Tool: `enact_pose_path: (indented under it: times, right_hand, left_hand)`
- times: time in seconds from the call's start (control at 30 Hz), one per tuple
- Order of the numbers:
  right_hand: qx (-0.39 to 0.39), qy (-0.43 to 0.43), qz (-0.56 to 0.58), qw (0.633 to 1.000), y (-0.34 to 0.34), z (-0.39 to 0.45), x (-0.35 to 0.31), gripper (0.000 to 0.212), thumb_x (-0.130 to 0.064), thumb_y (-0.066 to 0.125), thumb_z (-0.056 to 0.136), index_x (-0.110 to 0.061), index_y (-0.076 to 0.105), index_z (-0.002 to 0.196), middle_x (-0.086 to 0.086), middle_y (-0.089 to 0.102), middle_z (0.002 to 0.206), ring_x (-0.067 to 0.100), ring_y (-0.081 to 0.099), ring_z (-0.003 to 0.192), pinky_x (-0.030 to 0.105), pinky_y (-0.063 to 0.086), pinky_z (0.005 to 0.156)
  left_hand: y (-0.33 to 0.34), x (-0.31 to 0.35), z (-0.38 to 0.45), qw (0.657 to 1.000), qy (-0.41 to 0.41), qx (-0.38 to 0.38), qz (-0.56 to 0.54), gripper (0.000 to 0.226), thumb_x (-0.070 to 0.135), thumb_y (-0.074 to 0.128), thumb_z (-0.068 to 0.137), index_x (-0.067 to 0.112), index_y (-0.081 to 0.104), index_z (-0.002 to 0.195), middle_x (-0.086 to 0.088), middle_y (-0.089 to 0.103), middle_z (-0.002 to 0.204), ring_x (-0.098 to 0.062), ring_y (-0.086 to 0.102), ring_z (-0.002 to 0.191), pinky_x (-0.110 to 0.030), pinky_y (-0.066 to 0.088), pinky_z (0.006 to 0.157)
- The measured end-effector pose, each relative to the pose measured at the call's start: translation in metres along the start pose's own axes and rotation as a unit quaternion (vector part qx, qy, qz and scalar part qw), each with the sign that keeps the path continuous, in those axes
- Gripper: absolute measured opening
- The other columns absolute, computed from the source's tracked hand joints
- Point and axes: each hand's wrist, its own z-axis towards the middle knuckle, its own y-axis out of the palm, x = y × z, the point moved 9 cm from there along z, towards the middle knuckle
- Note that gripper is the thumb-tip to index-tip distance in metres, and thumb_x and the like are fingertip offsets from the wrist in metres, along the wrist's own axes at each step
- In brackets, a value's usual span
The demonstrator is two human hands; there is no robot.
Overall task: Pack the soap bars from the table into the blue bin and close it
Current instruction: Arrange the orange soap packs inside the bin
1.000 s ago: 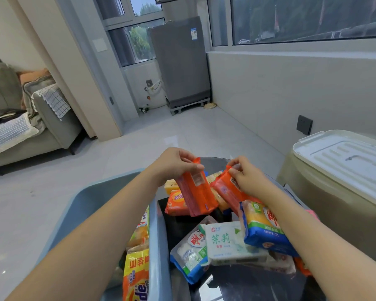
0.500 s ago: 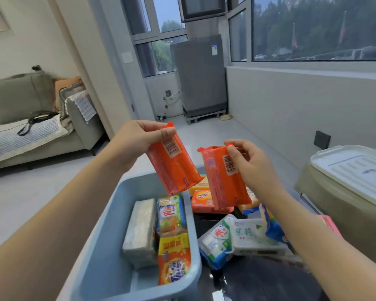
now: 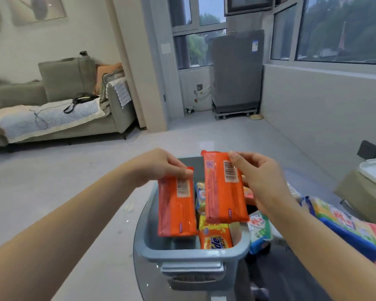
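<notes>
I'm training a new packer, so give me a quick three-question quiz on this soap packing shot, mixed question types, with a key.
1. True or false: each hand grips one orange soap bar above the blue bin.
2. Which bar shows a clear barcode? A) the left hand's B) the right hand's
3. Fill in: the yellow-orange bar already lies ___ the bin.

Key: 1 true, left hand, right hand; 2 B; 3 inside.

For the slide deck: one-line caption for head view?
Left hand and right hand each hold an orange soap bar above the open blue bin.
</notes>
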Motion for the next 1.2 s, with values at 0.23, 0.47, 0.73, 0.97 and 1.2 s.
enact_pose_path:
  times: [0.23,0.47,0.73,0.97,1.2]
  right_hand:
    - [0.001,0.006,-0.019,1.0,0.006,-0.002,0.009,0.027,-0.048,0.063,0.074,-0.029,0.063,0.092,-0.006,0.072,0.083,0.01,0.071,0.074,0.03,0.057,0.063]
    - [-0.011,0.011,-0.014,1.0,0.006,0.002,0.012,0.022,-0.047,0.062,0.074,-0.031,0.063,0.088,-0.01,0.073,0.076,0.01,0.071,0.072,0.027,0.055,0.058]
    - [-0.026,0.026,0.018,0.999,0.005,0.005,0.017,0.022,-0.045,0.063,0.074,-0.027,0.064,0.086,-0.009,0.074,0.076,0.012,0.072,0.071,0.023,0.054,0.052]
    - [-0.037,0.024,0.012,0.999,0.005,0.006,0.019,0.017,-0.043,0.061,0.079,-0.027,0.065,0.083,-0.008,0.074,0.074,0.013,0.072,0.072,0.023,0.055,0.054]
    - [-0.051,0.018,0.022,0.998,0.01,0.004,0.019,0.019,-0.047,0.062,0.074,-0.029,0.065,0.078,-0.008,0.073,0.072,0.012,0.071,0.068,0.019,0.052,0.05]
  left_hand:
    - [0.056,-0.032,0.01,0.985,-0.048,-0.137,0.098,0.018,0.038,0.077,0.069,0.027,0.077,0.083,0.008,0.075,0.091,-0.005,0.067,0.083,-0.021,0.051,0.079]
    - [0.068,-0.048,0.022,0.971,-0.083,-0.167,0.15,0.024,0.039,0.074,0.073,0.023,0.076,0.09,0.004,0.075,0.096,-0.013,0.068,0.089,-0.031,0.053,0.084]
    - [0.072,-0.051,0.025,0.96,-0.124,-0.195,0.16,0.028,0.031,0.073,0.076,0.015,0.075,0.098,-0.004,0.074,0.102,-0.018,0.068,0.096,-0.035,0.054,0.09]
    - [0.08,-0.05,0.032,0.946,-0.109,-0.222,0.211,0.016,0.036,0.071,0.077,0.022,0.073,0.084,0.003,0.072,0.099,-0.012,0.066,0.096,-0.028,0.054,0.085]
    - [0.084,-0.051,0.022,0.93,-0.102,-0.29,0.2,0.031,0.025,0.071,0.078,0.016,0.067,0.108,0.0,0.07,0.11,-0.014,0.065,0.1,-0.024,0.056,0.078]
